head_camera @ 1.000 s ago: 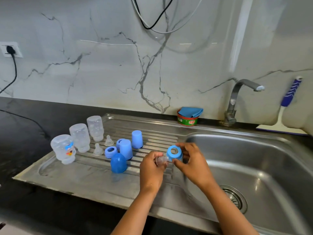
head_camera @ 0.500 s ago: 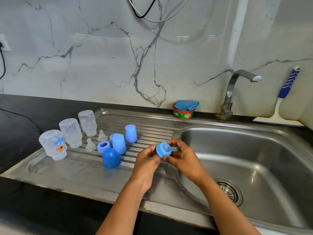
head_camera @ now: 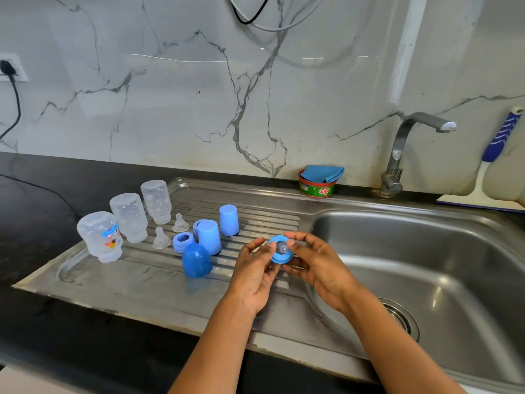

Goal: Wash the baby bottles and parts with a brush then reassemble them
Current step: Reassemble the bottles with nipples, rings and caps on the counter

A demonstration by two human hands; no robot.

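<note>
Both hands hold a blue screw ring [head_camera: 279,255] with a clear teat [head_camera: 282,247] seated in its hole, above the drainboard's right end. My left hand [head_camera: 255,268] pinches the ring from the left. My right hand [head_camera: 314,264] grips it from the right, thumb near the teat. Three clear bottles stand upside down on the drainboard [head_camera: 85,282]: one with a cartoon print [head_camera: 99,236], a middle one [head_camera: 128,216] and a far one [head_camera: 156,201]. Two loose teats [head_camera: 160,238] [head_camera: 180,223], a blue ring [head_camera: 183,242] and blue caps [head_camera: 209,236] [head_camera: 229,219] [head_camera: 196,260] lie beside them.
The steel sink basin [head_camera: 426,251] with its drain [head_camera: 400,317] lies to the right, under a tap [head_camera: 409,146]. A green soap tub with a blue cloth [head_camera: 318,183] stands at the back. A blue-handled squeegee [head_camera: 488,172] leans against the wall. Black countertop [head_camera: 42,189] surrounds the sink.
The teat, held apart in my left hand a second ago, now sits in the blue ring. The ring has turned to face me.
</note>
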